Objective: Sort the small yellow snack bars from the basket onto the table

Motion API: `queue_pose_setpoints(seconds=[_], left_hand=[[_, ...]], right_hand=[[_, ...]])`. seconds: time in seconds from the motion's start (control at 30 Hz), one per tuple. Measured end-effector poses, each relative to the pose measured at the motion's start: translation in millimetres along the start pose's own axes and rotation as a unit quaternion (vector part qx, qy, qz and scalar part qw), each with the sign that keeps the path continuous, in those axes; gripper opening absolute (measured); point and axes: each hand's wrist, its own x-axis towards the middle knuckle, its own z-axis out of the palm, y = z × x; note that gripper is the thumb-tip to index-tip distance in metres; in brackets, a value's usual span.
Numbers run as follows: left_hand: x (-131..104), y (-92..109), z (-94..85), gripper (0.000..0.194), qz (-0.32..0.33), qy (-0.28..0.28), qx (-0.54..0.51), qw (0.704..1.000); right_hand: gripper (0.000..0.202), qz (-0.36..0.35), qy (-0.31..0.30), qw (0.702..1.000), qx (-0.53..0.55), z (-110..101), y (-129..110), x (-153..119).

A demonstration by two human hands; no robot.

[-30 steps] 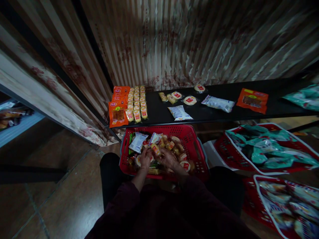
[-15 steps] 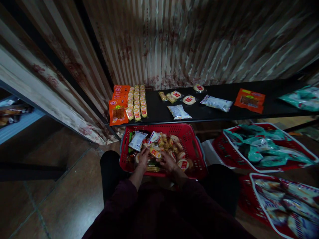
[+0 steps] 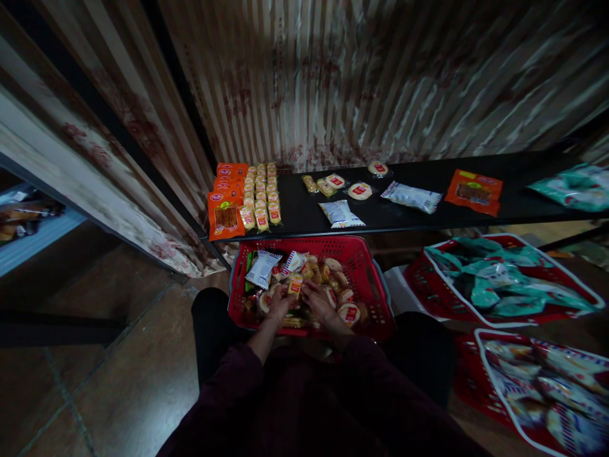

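Observation:
Between my two hands, above the red basket (image 3: 361, 254), a small yellow wrapped snack (image 3: 295, 285) stands upright with its red label showing. My left hand (image 3: 280, 303) has its fingers closed on the snack's left side. My right hand (image 3: 318, 301) grips it from the right, fingertips at its edge. Under and around the hands the basket holds round wrapped cakes (image 3: 349, 313), more small yellow packs and a white-blue packet (image 3: 262, 268). On the black shelf (image 3: 295, 206) behind, rows of yellow snacks (image 3: 261, 216) stand beside orange packets (image 3: 226, 216).
Loose on the shelf lie round cakes (image 3: 360, 191), white-blue packets (image 3: 412, 197), an orange packet (image 3: 474, 192) and a green packet (image 3: 573, 187). Two more red baskets with white rims, one with green packets (image 3: 504, 276), one with white packets (image 3: 566, 387), stand at the right.
The yellow snack has turned from lying sideways to upright between my hands. Both hands have shifted slightly, the left one to the right and the right one a little upward.

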Motion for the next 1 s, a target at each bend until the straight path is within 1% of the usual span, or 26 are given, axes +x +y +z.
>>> queue_pose_setpoints(seconds=[0.07,0.13,0.2,0.27,0.33,0.4,0.47,0.53,0.63,0.7,0.87,1.0], left_hand=[[-2.9,-0.9,1.5,0.032,-0.004,0.015,-0.007,1.0],[-5.3,-2.4,2.1,0.033,-0.006,0.022,-0.013,1.0],[-6.5,-3.8,1.5,0.033,-0.002,0.025,-0.017,1.0],[-6.1,-4.8,0.1,0.03,-0.002,0.033,-0.012,0.999],[-4.5,-5.8,-1.5,0.025,-0.004,0.046,0.009,0.999],[-2.3,-7.5,-2.6,0.017,0.0,0.055,0.051,0.997],[-0.5,-9.8,-2.7,0.01,0.017,0.051,0.096,0.994],[0.8,-12.1,-2.1,0.009,0.038,0.038,0.124,0.991],[1.5,-13.3,-0.6,0.011,0.062,0.021,0.125,0.99],[1.4,-12.2,0.3,0.013,0.064,0.024,0.11,0.992],[-1.0,-7.0,1.5,0.029,0.067,0.04,0.064,0.995],[-3.2,-4.1,1.6,0.039,0.057,0.041,0.042,0.997]], right_hand=[[0.043,-0.03,-0.01,0.999,-0.028,-0.4,4.2,-2.6],[0.044,-0.049,-0.006,0.997,-0.054,-1.5,9.0,-5.5],[0.046,-0.047,-0.004,0.996,-0.076,-3.0,13.8,-8.7],[0.051,-0.036,-0.016,0.995,-0.087,-4.3,17.5,-11.8],[0.056,-0.025,-0.038,0.995,-0.091,-4.5,19.5,-14.0],[0.058,-0.037,-0.047,0.993,-0.098,-3.9,19.8,-14.9],[0.058,-0.06,-0.05,0.991,-0.105,-3.4,19.3,-15.0],[0.059,-0.067,-0.055,0.991,-0.101,-3.7,18.8,-15.1],[0.061,-0.051,-0.07,0.993,-0.077,-5.8,18.5,-16.3],[0.063,-0.044,-0.075,0.994,-0.066,-6.8,17.9,-17.5],[0.059,-0.03,-0.06,0.997,-0.047,-4.3,14.0,-19.5],[0.053,-0.015,-0.066,0.997,-0.029,-2.3,12.2,-19.1]])
